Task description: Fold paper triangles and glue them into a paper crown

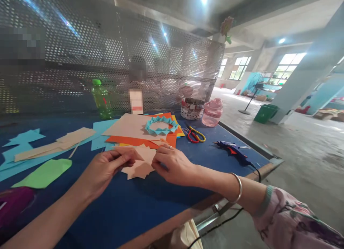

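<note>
My left hand point(114, 164) is closed, pinching a small piece of tan paper point(138, 155) between thumb and fingers. Close by on its right, my right hand point(172, 164) has its fingers curled together; whatever they grip is hidden. Beneath both hands lies a tan paper cutout point(138, 170) with pointed edges, flat on the blue tabletop point(129, 209). Just beyond is a ring of folded light-blue paper points point(162, 125), resting on a large tan sheet point(126, 125) and an orange sheet point(170, 136).
Red-and-yellow-handled scissors point(195, 135) and a dark blue glue gun point(233, 152) with a cord lie right. Behind stand a woven basket point(192, 109), a pink jug point(212, 112) and a green bottle point(102, 100). Paper scraps point(53, 145) and green paper point(44, 173) lie left. A perforated panel point(161, 62) rises behind.
</note>
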A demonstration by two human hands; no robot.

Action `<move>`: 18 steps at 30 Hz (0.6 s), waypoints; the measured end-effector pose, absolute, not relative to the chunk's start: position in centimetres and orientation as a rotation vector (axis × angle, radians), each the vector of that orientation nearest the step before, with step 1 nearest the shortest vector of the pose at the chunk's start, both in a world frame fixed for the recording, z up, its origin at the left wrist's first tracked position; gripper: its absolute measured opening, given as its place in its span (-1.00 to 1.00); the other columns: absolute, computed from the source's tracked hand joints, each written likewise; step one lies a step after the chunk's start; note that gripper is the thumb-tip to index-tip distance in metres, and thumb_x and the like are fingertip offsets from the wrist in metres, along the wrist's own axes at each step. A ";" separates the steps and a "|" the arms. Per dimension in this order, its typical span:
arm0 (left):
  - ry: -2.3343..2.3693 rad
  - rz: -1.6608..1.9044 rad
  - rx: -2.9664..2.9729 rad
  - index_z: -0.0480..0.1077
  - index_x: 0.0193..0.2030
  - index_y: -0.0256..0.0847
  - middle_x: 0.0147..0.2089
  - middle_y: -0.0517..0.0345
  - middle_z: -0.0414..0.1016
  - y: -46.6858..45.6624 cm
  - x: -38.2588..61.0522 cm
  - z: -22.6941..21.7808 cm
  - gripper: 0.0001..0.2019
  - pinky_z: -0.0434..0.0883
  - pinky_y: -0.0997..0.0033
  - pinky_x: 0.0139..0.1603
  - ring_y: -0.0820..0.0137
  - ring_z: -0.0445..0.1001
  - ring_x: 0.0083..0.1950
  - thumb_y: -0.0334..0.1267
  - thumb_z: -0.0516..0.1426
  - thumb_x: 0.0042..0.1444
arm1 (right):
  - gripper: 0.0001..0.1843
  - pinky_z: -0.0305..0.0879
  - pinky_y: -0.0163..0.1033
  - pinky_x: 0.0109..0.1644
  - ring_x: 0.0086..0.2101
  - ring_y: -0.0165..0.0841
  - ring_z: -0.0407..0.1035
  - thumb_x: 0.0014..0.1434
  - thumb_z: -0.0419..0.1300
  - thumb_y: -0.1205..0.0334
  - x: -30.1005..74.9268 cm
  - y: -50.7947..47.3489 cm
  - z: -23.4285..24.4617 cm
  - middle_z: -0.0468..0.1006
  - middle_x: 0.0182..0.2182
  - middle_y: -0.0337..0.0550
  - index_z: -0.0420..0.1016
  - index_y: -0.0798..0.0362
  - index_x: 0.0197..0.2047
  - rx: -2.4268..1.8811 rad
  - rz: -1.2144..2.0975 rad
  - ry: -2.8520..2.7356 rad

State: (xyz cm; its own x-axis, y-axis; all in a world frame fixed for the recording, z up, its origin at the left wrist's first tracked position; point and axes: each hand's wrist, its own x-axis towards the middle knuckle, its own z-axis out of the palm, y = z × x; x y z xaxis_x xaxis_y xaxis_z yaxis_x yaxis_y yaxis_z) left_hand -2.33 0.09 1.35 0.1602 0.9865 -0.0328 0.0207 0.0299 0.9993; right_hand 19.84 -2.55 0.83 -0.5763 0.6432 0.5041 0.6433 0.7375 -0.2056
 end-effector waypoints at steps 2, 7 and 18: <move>1.166 1.045 1.229 0.60 -0.47 -0.15 -0.30 0.12 0.64 0.2 -2.5 1.7 -0.71 0.49 0.50 -0.21 0.34 0.52 -0.24 -0.06 0.42 -0.35 | -0.84 0.25 -0.28 -0.12 -0.30 -0.36 0.33 0.26 0.07 0.35 21.7 -3.6 1.1 0.48 -0.37 -0.13 0.42 0.08 -0.35 -1.068 -0.005 -2.332; 1.294 0.900 1.232 0.61 -0.43 -0.13 -0.12 0.10 0.64 1.0 -2.8 1.7 -0.55 0.48 0.52 -0.18 0.27 0.50 -0.10 0.07 0.43 -0.51 | -0.86 0.26 -0.29 -0.06 -0.17 -0.36 0.39 0.26 0.08 0.35 30.0 -6.1 2.0 0.51 -0.20 -0.12 0.46 0.07 -0.17 -1.658 -0.062 -1.990; 1.285 0.912 1.220 0.62 -0.47 -0.10 -0.18 0.11 0.62 0.5 -2.7 3.1 -0.59 0.46 0.59 -0.38 0.22 0.48 -0.07 0.05 0.41 -0.54 | -0.29 0.25 -0.14 -0.27 -0.29 -0.07 0.46 0.18 -0.06 -0.34 42.3 -8.3 0.7 0.54 -0.40 0.16 0.54 0.15 -0.42 -2.655 -0.061 -1.348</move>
State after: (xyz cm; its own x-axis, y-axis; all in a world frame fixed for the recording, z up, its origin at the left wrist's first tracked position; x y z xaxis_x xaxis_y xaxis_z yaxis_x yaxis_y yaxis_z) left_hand -2.73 0.55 3.06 0.1189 0.9739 -0.1932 0.1392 0.1763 0.9744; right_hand 42.32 -8.26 0.74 0.5922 0.7983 0.1095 0.8049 -0.5797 -0.1265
